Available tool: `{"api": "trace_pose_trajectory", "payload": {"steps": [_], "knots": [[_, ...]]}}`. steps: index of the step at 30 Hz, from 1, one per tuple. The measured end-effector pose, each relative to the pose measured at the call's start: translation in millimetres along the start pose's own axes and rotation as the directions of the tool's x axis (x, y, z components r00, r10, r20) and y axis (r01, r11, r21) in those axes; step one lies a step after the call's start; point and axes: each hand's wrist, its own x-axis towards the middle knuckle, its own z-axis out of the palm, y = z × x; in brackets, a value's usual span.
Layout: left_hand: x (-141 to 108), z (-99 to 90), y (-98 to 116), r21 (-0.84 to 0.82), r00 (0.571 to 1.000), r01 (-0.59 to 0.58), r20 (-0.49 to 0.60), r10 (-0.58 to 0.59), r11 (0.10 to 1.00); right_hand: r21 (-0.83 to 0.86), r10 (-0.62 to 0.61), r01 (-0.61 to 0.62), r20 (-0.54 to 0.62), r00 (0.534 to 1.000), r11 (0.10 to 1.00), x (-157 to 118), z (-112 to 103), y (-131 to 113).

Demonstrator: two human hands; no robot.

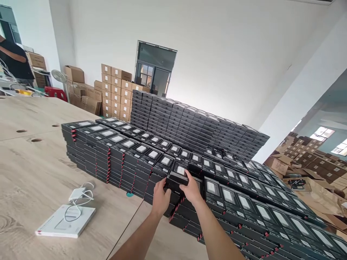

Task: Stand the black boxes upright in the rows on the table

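Both hands grip one flat black retail box (pixel 177 176) atop the stacked rows.
Left hand (pixel 160 199) and right hand (pixel 192 188) fingers clamp its ends; a skewed placement risks toppling neighbouring black box stacks (pixel 119 159) onto the pale wooden surface (pixel 32 173).

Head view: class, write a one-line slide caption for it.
Both hands, left hand and right hand, grip a black product box atop stacked boxes on a wooden table.

A white flat box (pixel 65 225) with a coiled white cable (pixel 81 195) lies on the wooden table (pixel 32 173). Brown cartons (pixel 116 92) stand stacked against the far wall beside a fan (pixel 59 76).
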Motion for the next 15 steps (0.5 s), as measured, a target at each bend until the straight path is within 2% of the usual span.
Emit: {"api": "trace_pose_trajectory", "payload": {"steps": [2, 5, 7, 9, 11, 12, 13, 15], "knots": [[-7, -0.3, 17, -0.005, 1.0, 0.022, -0.006, -0.023, 1.0, 0.029, -0.021, 0.021, -0.02, 1.0, 0.999, -9, 5, 1], [-21, 8.1, 48, -0.189, 1.0, 0.015, 0.011, -0.013, 0.982, 0.075, -0.124, 0.131, -0.088, 0.988, 0.989, -34, 20, -1], [-28, 13.6, 67, -0.315, 0.998, 0.028, -0.04, -0.043, 0.949, 0.082, -0.23, 0.242, -0.131, 0.964, 0.967, -53, 33, -3], [-28, 10.9, 82, -0.337, 0.984, 0.081, -0.12, -0.128, 0.938, 0.006, -0.346, 0.349, -0.132, 0.929, 0.937, -69, 42, -6], [-22, -4.6, 91, -0.338, 0.971, 0.131, -0.147, -0.19, 0.932, -0.145, -0.426, 0.411, -0.094, 0.9, 0.9, -81, 39, -10], [-18, -17.2, 95, -0.346, 0.972, 0.152, -0.118, -0.204, 0.926, -0.236, -0.453, 0.424, -0.083, 0.888, 0.875, -86, 33, -13], [-13, -32.3, 98, -0.348, 0.975, 0.184, -0.053, -0.216, 0.919, -0.322, -0.472, 0.425, -0.081, 0.878, 0.846, -90, 23, -17], [-4, -65.7, 105, -0.29, 0.954, 0.287, 0.175, -0.244, 0.913, -0.469, -0.511, 0.426, -0.064, 0.857, 0.774, -98, -1, -28]]}}
